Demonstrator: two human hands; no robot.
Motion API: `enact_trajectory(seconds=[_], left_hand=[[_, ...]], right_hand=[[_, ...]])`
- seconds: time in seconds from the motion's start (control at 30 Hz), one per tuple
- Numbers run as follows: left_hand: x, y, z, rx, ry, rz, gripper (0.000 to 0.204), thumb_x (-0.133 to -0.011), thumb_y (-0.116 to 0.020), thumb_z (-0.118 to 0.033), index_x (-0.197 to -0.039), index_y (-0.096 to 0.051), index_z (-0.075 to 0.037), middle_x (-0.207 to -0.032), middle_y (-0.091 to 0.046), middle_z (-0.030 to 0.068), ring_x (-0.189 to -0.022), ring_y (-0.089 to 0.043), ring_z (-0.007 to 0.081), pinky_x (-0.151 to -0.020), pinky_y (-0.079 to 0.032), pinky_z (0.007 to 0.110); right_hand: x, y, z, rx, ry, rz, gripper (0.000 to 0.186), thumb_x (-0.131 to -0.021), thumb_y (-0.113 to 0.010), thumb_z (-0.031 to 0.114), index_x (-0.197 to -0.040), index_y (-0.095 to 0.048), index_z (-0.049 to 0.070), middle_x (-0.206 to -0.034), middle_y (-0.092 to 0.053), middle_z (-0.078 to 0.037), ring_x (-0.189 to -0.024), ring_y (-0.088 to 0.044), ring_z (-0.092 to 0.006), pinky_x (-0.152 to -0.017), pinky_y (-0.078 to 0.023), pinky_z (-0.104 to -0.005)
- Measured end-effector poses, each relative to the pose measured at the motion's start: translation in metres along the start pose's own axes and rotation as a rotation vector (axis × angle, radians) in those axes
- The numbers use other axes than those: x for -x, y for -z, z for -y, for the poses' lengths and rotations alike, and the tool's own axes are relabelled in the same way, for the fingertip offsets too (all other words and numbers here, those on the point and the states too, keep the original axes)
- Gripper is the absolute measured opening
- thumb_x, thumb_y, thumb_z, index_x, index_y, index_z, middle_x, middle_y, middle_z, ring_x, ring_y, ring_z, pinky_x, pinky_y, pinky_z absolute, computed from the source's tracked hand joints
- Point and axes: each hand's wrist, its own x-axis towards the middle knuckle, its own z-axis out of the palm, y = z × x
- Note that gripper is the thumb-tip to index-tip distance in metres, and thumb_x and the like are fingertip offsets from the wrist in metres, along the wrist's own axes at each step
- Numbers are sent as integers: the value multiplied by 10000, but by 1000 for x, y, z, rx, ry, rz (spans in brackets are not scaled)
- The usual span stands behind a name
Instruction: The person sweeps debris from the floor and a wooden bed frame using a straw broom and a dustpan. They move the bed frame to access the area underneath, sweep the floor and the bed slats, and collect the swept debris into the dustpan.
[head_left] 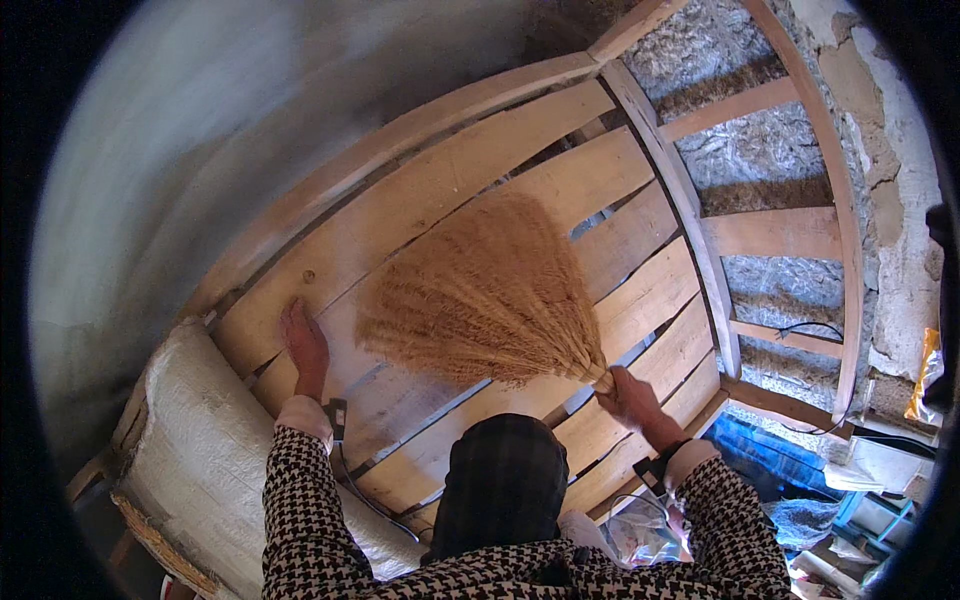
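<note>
My right hand point(634, 400) grips the short bound handle of a tan straw broom point(480, 290). The broom's wide bristles fan out up and to the left across a wooden slatted bed base point(600, 180). They hide part of the slats beneath. On the left, my left hand point(304, 345) is stretched out over the boards, with nothing in it. It is apart from the bristles, and whether it presses on the wood is hard to tell.
A pale rolled mattress or mat point(205, 430) lies at the left end of the base. The wooden headboard frame point(845, 230) rises at the right, against a rough wall. Plastic bags and a blue rack point(880, 520) crowd the lower right. Cables hang from both wrists.
</note>
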Motion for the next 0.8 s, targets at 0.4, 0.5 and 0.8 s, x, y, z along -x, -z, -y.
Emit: enact_trajectory(seconds=[0.4,0.5,0.8], left_hand=[[-35,12,16,-66,72,-102,407,-843,-537,-125,-1232,-458,-36,-1287,-446,167,-1213,-391,344,-1010,-308,447],[-42,5,7,-82,99,-113,378,-860,-516,-139,-1226,-468,-57,-1278,-457,151,-1207,-399,339,-1006,-308,449],[-38,-3,14,-193,76,-165,344,-887,-483,-165,-1224,-471,-99,-1297,-438,116,-1199,-396,329,-966,-328,461]], right_hand=[[-59,105,-30,-385,-391,-609,397,-786,-656,292,-930,-448,-14,-693,-579,-183,-554,-599,-298,-507,-499,-400],[-33,96,-6,-392,-311,-482,372,-811,-640,301,-953,-450,15,-702,-596,-187,-560,-612,-304,-487,-491,-397],[-70,83,45,8,-204,-255,482,-821,-592,417,-1082,-415,52,-881,-617,-279,-848,-587,-457,-714,-469,-534]])
